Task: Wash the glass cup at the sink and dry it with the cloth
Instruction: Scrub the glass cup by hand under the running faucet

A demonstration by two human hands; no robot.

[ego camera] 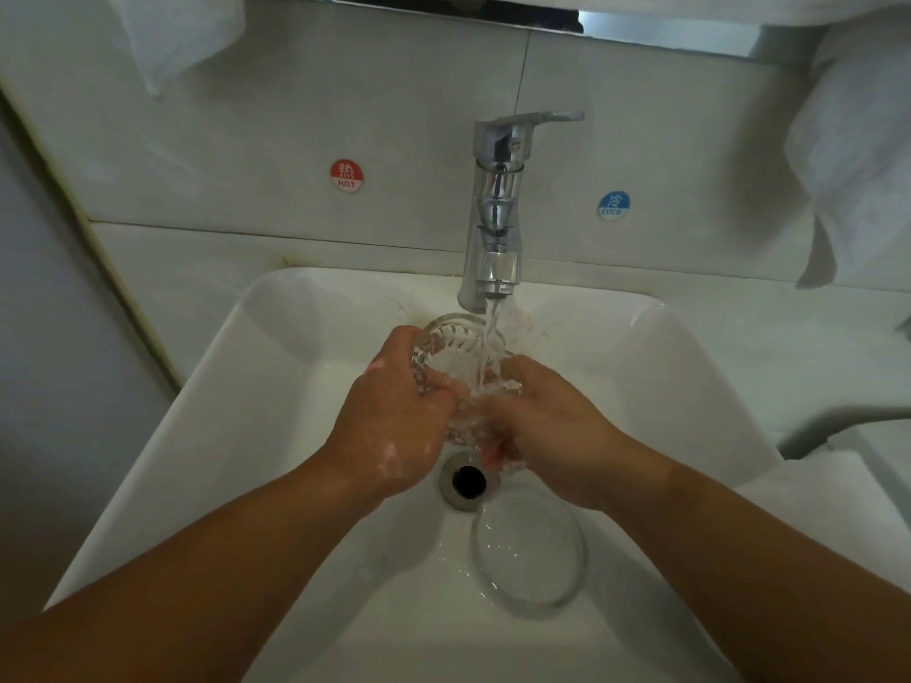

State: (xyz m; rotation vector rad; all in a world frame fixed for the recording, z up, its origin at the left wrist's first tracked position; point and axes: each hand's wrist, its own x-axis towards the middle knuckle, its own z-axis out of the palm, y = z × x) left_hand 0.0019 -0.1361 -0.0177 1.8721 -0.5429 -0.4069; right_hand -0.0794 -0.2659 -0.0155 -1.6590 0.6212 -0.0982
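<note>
A ribbed glass cup (456,345) is tilted under the running chrome tap (498,214), over the white sink (276,386). Water streams into its mouth. My left hand (394,416) grips the cup's left side, with soap suds on its back. My right hand (547,431) holds the cup's lower right part, fingers curled under it and partly hidden by water. A white cloth (858,155) hangs at the right wall; another white cloth (177,32) hangs at the upper left.
A clear glass saucer (530,549) lies in the basin near me, just past the open drain (468,480). Red HOT (346,175) and blue COLD (613,205) stickers mark the tiled wall. A grey pipe (838,421) curves in at the right.
</note>
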